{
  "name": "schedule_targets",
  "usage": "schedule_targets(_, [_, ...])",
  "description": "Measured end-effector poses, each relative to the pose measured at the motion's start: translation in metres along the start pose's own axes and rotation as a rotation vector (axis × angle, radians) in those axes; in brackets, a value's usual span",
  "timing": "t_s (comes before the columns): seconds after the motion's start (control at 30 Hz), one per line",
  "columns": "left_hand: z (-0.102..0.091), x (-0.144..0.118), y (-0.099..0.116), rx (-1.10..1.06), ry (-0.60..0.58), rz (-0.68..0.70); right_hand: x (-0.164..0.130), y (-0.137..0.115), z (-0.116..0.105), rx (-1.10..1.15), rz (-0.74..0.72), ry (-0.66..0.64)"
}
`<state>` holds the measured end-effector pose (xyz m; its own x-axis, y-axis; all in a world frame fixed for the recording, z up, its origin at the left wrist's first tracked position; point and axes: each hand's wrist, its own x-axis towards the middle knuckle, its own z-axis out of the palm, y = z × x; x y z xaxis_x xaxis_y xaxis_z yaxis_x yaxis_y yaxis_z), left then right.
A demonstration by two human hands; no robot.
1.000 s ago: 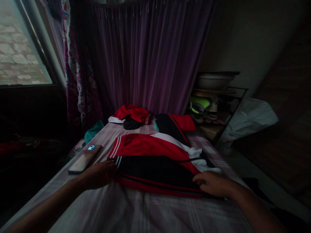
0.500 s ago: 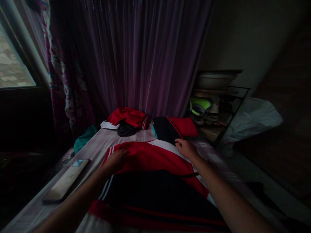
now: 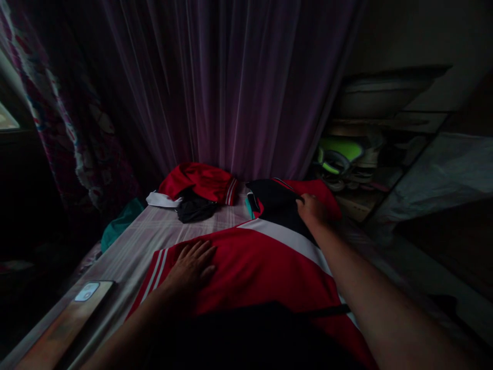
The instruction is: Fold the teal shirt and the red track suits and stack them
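Observation:
A red, white and black sports jersey [image 3: 265, 267] lies spread on the checked bed sheet [image 3: 154, 231] in front of me. My left hand [image 3: 190, 264] rests flat, fingers spread, on its red part near the striped sleeve. My right hand [image 3: 311, 210] reaches farther back and grips the edge of a folded black and red garment [image 3: 277, 200] near the curtain. Whether those fingers are fully closed is hard to tell in the dark.
A crumpled red garment [image 3: 200, 180] with a black cloth [image 3: 194, 210] lies at the bed's far end. A phone [image 3: 69, 318] sits at the left edge. A purple curtain [image 3: 231, 82] hangs behind; a shelf with dishes [image 3: 354, 154] stands right.
Both hands moved from the jersey's near edge toward the far end. The left now lies flat on the red part; the right reached the folded garment. The view leaned forward.

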<state>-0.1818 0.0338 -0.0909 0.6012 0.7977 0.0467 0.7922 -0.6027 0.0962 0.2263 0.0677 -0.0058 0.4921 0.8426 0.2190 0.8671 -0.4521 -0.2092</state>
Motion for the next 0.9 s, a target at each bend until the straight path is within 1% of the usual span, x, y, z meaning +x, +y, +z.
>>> schedule_targets(0.1, [-0.001, -0.001, 0.003, -0.015, -0.018, -0.005, -0.001, 0.007, 0.01, 0.023, 0.05, 0.047])
schedule_targets(0.2, [-0.01, 0.0, 0.009, -0.051, -0.04, -0.019, -0.004, 0.007, 0.016, 0.054, 0.022, 0.077])
schedule_targets(0.27, [-0.019, 0.003, 0.01, -0.093, -0.036, -0.02, -0.004, 0.008, 0.015, 0.069, -0.012, 0.093])
schedule_targets(0.33, [-0.029, 0.006, 0.007, -0.148, -0.007, -0.026, 0.002, 0.008, 0.01, 0.084, -0.049, 0.114])
schedule_targets(0.43, [-0.045, 0.012, -0.009, -0.16, 0.041, -0.124, 0.021, 0.004, 0.0, 0.115, -0.079, 0.14])
schedule_targets(0.53, [-0.055, 0.014, -0.033, -0.09, 0.055, -0.239, 0.043, -0.008, -0.004, 0.169, -0.06, 0.094])
schedule_targets(0.6, [-0.057, 0.014, -0.048, -0.08, 0.03, -0.301, 0.056, -0.018, -0.002, 0.226, -0.019, 0.026])
schedule_targets(0.7, [-0.059, 0.013, -0.062, -0.127, -0.056, -0.38, 0.065, -0.029, 0.0, 0.297, 0.026, -0.061])
schedule_targets(0.77, [-0.06, 0.015, -0.067, -0.146, -0.133, -0.38, 0.065, -0.032, -0.005, 0.321, 0.026, -0.078])
schedule_targets(0.83, [-0.059, 0.018, -0.07, -0.133, -0.186, -0.356, 0.061, -0.03, -0.018, 0.374, 0.015, -0.061])
schedule_targets(0.9, [-0.058, 0.019, -0.074, -0.124, -0.169, -0.324, 0.049, -0.023, -0.038, 0.469, -0.024, -0.033])
